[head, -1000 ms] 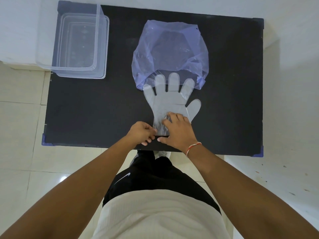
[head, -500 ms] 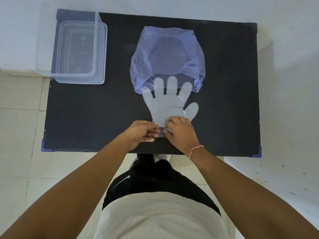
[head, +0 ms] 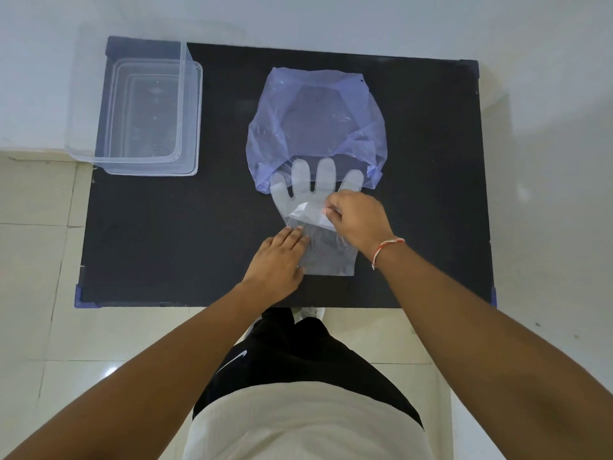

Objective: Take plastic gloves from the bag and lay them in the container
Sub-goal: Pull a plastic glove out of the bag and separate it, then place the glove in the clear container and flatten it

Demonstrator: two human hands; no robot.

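Clear plastic gloves [head: 306, 187] lie flat on the black table [head: 166, 234], fingertips over the mouth of a bluish plastic bag [head: 315, 124]. My right hand [head: 356, 220] pinches the cuff edge of the top glove and holds it folded back toward the fingers. My left hand [head: 277, 260] presses flat on the left side of the glove cuff [head: 331, 260] underneath. The clear rectangular container [head: 146, 114] stands at the table's far left corner, with nothing in it that I can make out.
The table stands against a white wall, with pale floor tiles [head: 39, 260] to the left and front. My legs and a shoe [head: 310, 313] are just under the near table edge. Blue tape [head: 83, 297] marks the near corners.
My right hand has lifted the top glove's cuff and drawn it away from me, toward the glove's fingers. My left hand has flattened onto the lower layer. The view has shifted slightly.
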